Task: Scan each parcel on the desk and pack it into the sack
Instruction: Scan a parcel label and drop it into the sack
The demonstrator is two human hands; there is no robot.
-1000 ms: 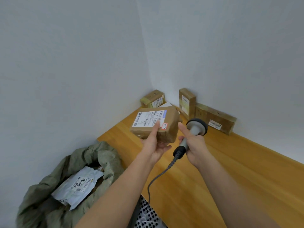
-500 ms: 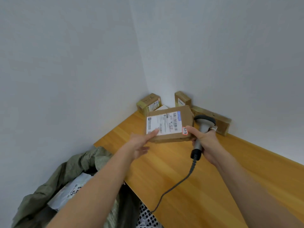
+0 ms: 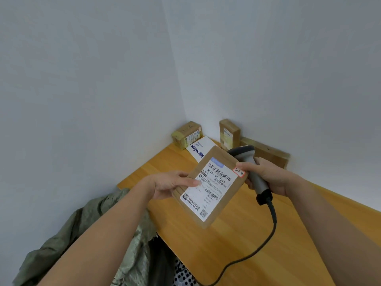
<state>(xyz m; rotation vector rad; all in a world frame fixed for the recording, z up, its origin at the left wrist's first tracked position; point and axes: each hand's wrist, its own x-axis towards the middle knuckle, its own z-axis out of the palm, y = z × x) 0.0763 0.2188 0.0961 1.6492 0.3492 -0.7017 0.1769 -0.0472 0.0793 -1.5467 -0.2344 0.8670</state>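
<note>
The left hand (image 3: 168, 183) gripped the near-left edge of a flat brown parcel (image 3: 210, 185), thumb lying across its white label (image 3: 208, 187) and the other fingers hidden underneath. The parcel was held up above the desk (image 3: 237, 244), tilted, label facing up, with a small red-edged sticker (image 3: 239, 172) at its right corner. The right hand (image 3: 266, 175) was curled round the grey handle of a scanner (image 3: 250, 168), its thumb pressing on the parcel's right corner by that sticker; the scanner's head poked out behind the parcel's far edge. A black cable (image 3: 268, 234) ran from the handle down across the wood and off the near edge.

Back in the corner stood more parcels: a box (image 3: 186, 134) against the left wall, an upright box (image 3: 228, 134) against the right wall, a long low box (image 3: 268, 154) beside it, and a white packet (image 3: 201, 148) with blue lettering lying flat between them. Left of the desk, lower down, sat the olive-green sack (image 3: 92, 234), partly covered by the left forearm
</note>
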